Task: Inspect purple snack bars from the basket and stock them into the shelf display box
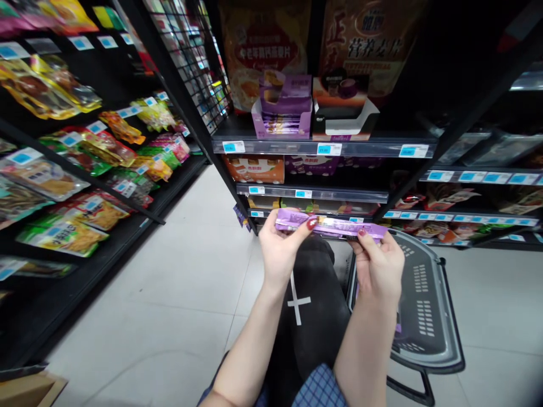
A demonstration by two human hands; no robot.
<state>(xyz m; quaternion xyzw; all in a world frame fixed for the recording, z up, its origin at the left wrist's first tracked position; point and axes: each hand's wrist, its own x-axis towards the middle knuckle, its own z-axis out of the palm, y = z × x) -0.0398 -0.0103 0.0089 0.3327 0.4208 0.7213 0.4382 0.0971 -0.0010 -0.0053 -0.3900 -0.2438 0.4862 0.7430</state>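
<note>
Stretched between my two hands are slim purple stick packets [335, 225], held level above my knees; I cannot tell how many there are. My left hand [280, 240] pinches the left end with the thumb on top. My right hand [377, 254] grips the right end the same way. Ahead on the shelf stands an open purple display box [282, 107] with similar purple sticks inside. Beside it is a black and orange display box [345, 110] with a cut-out front; its inside is too dark to make out.
A grey shopping basket [428, 299] with a handle stands on the floor at my right. Large oatmeal bags [265, 51] stand behind the display boxes. A rack of packaged snacks [68, 226] runs along the left. A cardboard box [29, 387] lies at the lower left.
</note>
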